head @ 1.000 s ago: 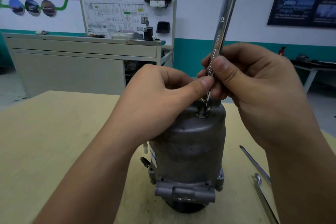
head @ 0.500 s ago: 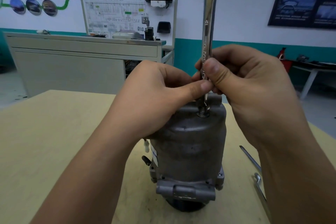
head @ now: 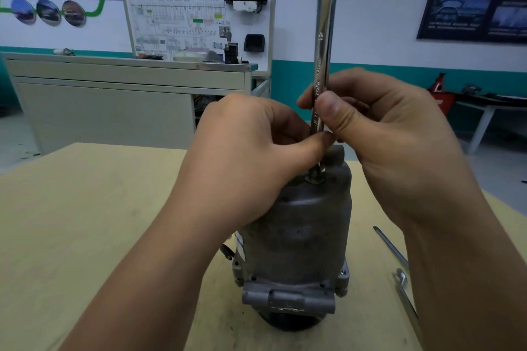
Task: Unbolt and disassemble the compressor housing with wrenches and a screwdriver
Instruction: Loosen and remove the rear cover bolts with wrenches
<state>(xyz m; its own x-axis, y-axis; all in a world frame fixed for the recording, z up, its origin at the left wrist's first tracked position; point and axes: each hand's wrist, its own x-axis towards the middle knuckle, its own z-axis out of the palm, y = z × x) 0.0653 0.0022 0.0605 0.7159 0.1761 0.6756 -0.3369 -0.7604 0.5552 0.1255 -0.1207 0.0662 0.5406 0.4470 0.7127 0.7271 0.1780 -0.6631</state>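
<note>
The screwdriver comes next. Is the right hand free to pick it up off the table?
Probably not yet: the right hand grips the wrench, though the screwdriver lies close by, its tip uncovered.

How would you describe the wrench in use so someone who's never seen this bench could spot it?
Find the grey compressor housing standing on the pale wooden table. Above its top, the right hand pinches a shiny wrench. It is the only tool standing upright, open end up; the slim tools at right lie flat.
</note>
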